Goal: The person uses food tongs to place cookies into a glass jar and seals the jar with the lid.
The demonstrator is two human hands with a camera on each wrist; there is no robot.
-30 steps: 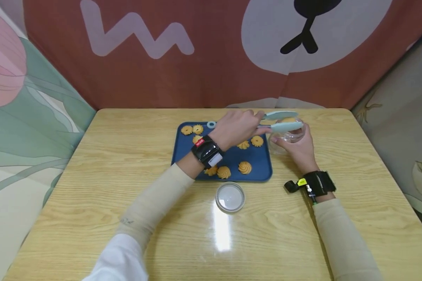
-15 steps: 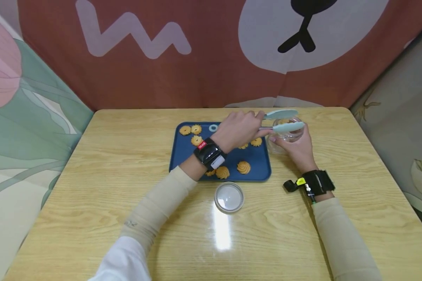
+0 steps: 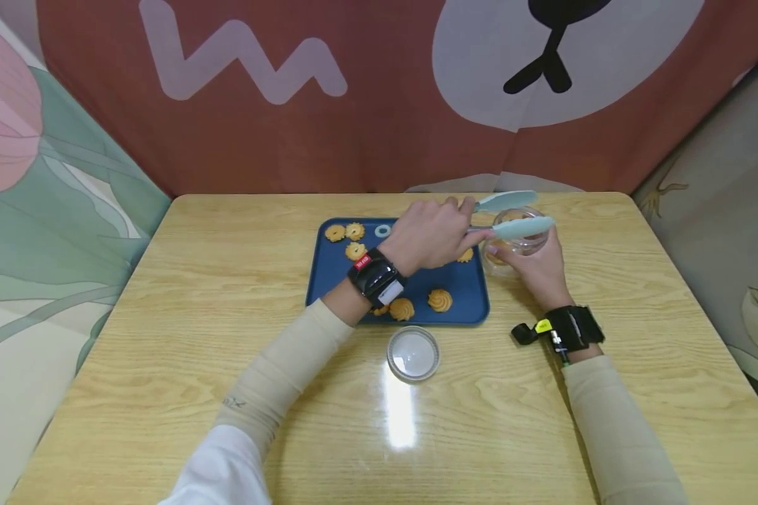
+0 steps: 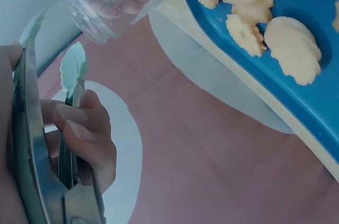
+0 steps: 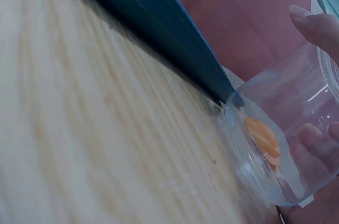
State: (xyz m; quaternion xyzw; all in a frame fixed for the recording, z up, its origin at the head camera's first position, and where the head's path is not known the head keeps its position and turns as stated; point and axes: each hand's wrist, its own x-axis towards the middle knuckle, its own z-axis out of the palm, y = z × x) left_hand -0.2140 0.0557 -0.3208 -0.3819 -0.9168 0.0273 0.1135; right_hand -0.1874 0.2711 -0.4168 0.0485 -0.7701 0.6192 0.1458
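My left hand [image 3: 426,235] grips a pair of tongs [image 3: 523,228] with pale blue-green tips. The tips stand apart at the mouth of a clear jar [image 5: 296,97], with no cookie between them. In the left wrist view, fingers curl round the metal arms of the tongs [image 4: 74,70]. My right hand [image 3: 540,270] holds the jar near its rim, thumb on the near side. Inside, a golden cookie [image 5: 263,138] lies at the bottom. The jar's base is close to the table beside the tray; whether it touches cannot be told.
A blue tray [image 3: 328,273] with several piped cookies [image 3: 440,300] lies left of the jar, partly hidden by the left arm. In front of the tray is a round clear lid [image 3: 413,354]. A printed red cloth [image 3: 379,140] hangs behind the wooden table [image 3: 227,231].
A cookie that was between the tongs' tips one second ago has dropped into the jar. The tips have spread slightly wider. Both hands stay nearly in place.
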